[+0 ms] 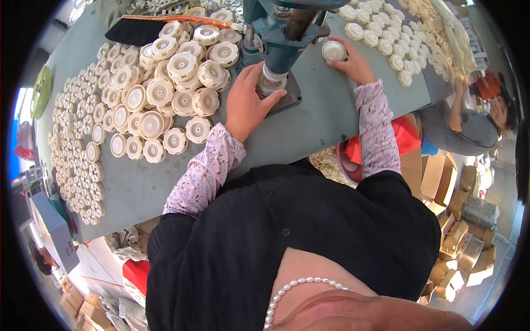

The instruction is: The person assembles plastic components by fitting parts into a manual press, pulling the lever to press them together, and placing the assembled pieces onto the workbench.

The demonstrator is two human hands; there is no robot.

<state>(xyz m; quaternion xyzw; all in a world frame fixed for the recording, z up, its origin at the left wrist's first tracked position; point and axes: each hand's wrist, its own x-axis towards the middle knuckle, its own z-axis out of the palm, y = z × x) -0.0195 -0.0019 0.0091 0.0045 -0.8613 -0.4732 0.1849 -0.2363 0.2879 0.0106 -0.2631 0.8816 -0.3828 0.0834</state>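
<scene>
My left hand (246,106) is at the base of a green-blue bench press (282,47), thumb and fingers wrapped around a pale round plastic part (270,87) under the ram. The ram's lower end sits over this part and hides its top. To the right of the press, my right hand (354,63) grips a cream round plastic cap (334,51) by its edge, at the grey tabletop. Left of my left hand lies a heap of cream round caps with notched rims (160,91), some stacked on others.
Smaller cream notched pieces (77,140) cover the table's left side. A black brush (134,31) with an orange handle lies behind the heap. Rows of cream caps (381,33) spread at the far right. A co-worker (469,124) is beyond the right edge, near cardboard boxes (439,179).
</scene>
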